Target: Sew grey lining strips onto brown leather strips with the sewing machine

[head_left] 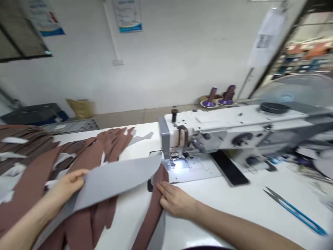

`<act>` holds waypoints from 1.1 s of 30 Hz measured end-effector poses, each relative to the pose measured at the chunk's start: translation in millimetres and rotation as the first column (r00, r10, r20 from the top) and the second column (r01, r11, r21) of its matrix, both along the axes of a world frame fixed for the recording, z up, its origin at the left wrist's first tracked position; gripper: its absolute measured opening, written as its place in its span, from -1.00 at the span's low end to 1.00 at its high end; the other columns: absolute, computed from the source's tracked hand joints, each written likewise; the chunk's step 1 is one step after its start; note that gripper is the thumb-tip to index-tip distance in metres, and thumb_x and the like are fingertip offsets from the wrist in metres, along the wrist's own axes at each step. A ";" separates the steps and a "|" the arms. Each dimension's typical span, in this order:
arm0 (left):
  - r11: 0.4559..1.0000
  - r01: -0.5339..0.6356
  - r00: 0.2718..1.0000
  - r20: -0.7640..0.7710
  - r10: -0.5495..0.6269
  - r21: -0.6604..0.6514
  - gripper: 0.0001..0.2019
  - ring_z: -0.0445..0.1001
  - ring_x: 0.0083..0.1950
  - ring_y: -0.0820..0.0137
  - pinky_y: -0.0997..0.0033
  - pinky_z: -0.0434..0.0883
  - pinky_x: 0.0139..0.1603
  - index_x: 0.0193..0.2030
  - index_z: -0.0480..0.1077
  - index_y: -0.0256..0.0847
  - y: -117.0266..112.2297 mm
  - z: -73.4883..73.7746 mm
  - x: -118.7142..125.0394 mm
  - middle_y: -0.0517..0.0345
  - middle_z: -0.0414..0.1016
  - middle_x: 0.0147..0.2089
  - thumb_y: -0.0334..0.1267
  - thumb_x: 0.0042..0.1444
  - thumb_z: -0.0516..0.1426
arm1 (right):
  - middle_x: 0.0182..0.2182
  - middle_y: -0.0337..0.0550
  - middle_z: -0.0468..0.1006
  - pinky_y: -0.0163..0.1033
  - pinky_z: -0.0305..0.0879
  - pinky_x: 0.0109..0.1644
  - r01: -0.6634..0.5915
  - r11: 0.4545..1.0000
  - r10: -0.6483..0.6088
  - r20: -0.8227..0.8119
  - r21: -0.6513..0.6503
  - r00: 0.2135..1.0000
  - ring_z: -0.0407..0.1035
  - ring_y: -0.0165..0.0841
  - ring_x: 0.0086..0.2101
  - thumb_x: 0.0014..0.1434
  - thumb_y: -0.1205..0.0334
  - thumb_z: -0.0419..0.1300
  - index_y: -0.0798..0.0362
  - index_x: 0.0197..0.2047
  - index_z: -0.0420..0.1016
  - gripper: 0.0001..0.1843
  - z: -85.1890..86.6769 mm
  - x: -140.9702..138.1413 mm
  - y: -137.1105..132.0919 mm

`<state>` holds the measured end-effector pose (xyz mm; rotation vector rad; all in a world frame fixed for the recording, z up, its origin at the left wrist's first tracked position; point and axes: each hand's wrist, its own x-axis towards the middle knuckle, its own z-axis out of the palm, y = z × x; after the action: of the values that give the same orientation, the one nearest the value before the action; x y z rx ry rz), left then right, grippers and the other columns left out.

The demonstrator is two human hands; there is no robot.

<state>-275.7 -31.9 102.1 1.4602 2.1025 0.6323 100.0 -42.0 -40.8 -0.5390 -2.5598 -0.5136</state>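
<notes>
- Left hand pinches one grey piece, thumb and fingers closed; its far tip is near the needle of one sewing machine.
- Right hand lies half-curled on one brown strip (whether it grips, I cannot tell), its end beside the needle.
- Likely step: positioning for stitching; next calls for aligned edges.
- Also: two thread cones, one phone, one pair of snips.
</notes>
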 end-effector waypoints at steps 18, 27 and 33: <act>0.521 0.828 0.344 -0.544 -0.765 -0.208 -0.27 0.35 0.20 0.05 0.01 0.36 0.16 0.37 0.12 -0.38 -17.3 -92.0 233.7 -0.28 0.36 0.20 -0.64 -0.02 -0.07 | -0.40 0.06 0.56 0.09 0.33 0.01 -0.022 0.994 0.023 -0.005 0.112 1.000 0.46 -0.15 -0.31 0.21 0.41 0.02 0.16 -0.32 0.48 -0.79 -11.6 7.6 1.6; 0.565 0.789 0.388 -0.517 -0.763 -0.241 -0.46 0.45 0.00 0.21 0.22 0.40 0.02 0.26 0.29 -0.24 9.6 -101.7 238.8 -0.08 0.46 -0.03 -0.54 0.13 -0.06 | -0.26 0.22 0.56 -0.06 0.42 -0.02 0.091 0.995 -0.090 -0.037 0.041 0.995 0.47 -0.15 -0.21 0.25 0.44 0.02 0.33 -0.23 0.49 -0.78 -6.5 31.3 -3.8; 0.676 0.711 0.505 -0.528 -0.683 -0.194 -0.58 0.47 -0.03 0.24 0.25 0.41 0.01 0.09 0.38 -0.31 10.3 -108.8 255.6 -0.11 0.46 -0.05 -0.51 0.19 -0.13 | -0.27 0.16 0.56 -0.08 0.40 0.04 0.036 0.999 -0.037 -0.058 -0.032 0.998 0.45 -0.18 -0.20 0.29 0.43 -0.01 0.27 -0.27 0.48 -0.76 -10.4 41.6 5.7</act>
<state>-20.0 -21.6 -6.7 2.5543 1.5694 -0.1140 141.6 -36.3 -51.3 -0.6040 -2.5100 -0.4644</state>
